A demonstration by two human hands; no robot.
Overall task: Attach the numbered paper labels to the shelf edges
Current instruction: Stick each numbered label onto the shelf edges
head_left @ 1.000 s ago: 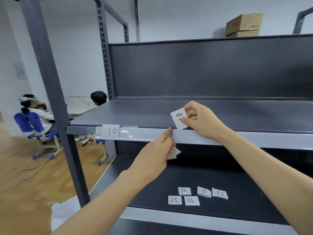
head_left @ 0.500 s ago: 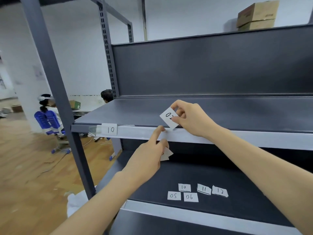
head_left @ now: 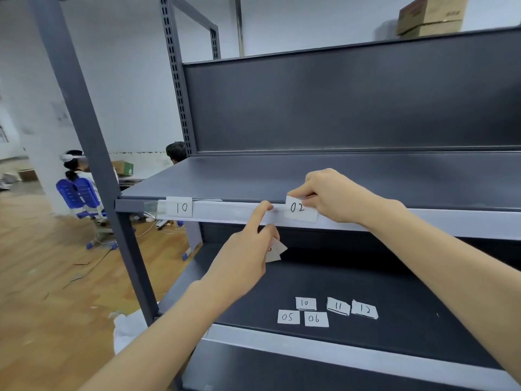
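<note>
A white paper label marked 02 (head_left: 299, 209) lies against the pale front strip (head_left: 231, 211) of the upper shelf. My right hand (head_left: 335, 194) pinches its top edge. My left hand (head_left: 245, 255) has its index finger stretched up, the tip touching the strip just left of the 02 label, while its other fingers hold a few spare paper labels (head_left: 275, 251) below the edge. A label marked 10 (head_left: 180, 207) sits in the strip at the shelf's left end. Several loose labels (head_left: 324, 311), marked 05, 06, 10, 11 and 12, lie on the lower shelf.
A grey upright post (head_left: 84, 131) stands at the left of the shelf. Two people sit beyond it on the wooden floor area, one on a blue chair (head_left: 77, 193). A cardboard box (head_left: 431, 15) rests on top of the unit at the right.
My right hand has brought the 02 label down from above the shelf onto the front strip. My left index finger has straightened up against the strip. The camera has moved closer.
</note>
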